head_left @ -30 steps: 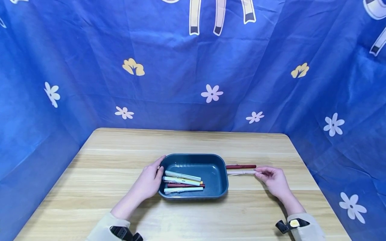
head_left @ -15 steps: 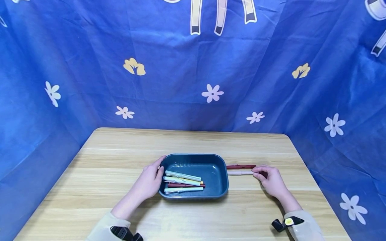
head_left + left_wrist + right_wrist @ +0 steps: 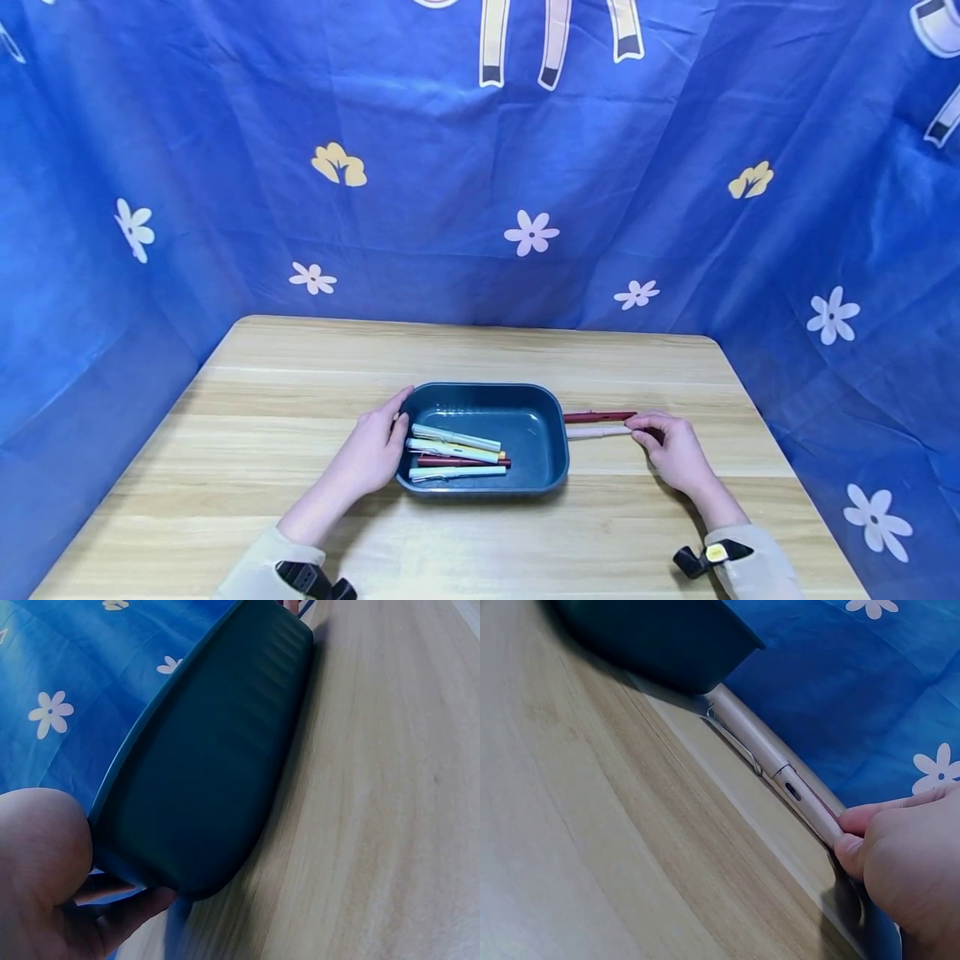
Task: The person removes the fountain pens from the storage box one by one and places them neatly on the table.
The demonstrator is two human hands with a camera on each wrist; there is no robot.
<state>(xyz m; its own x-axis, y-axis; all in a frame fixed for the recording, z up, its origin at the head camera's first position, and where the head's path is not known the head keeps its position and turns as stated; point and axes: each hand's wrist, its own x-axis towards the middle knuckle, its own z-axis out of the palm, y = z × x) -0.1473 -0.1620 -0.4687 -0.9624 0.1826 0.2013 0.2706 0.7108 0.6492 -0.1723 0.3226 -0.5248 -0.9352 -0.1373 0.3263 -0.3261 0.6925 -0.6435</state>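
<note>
A dark teal rectangular dish [image 3: 536,442] sits on the table, with several pens lying inside its left part: a pale green pen [image 3: 457,437], pale ones, and a dark red pen [image 3: 429,461]. My left hand [image 3: 371,450] grips the dish's left end, fingertips low on its wall in the left wrist view [image 3: 142,907]. Beyond the right end lies a pale pink pen [image 3: 754,742] with a metal clip, one end close against the dish. My right hand [image 3: 675,450] pinches its other end between thumb and finger. Alongside it, farther back, is another dark red pen [image 3: 600,416].
The wooden table [image 3: 480,550] has rounded far corners. Blue cloth [image 3: 420,208] printed with flowers hangs behind it and at both sides. A black camera strap [image 3: 712,558] is on each sleeve.
My right hand has shifted slightly left with the pale pink pen, then stayed nearly in place. The left hand and the dish hold their position.
</note>
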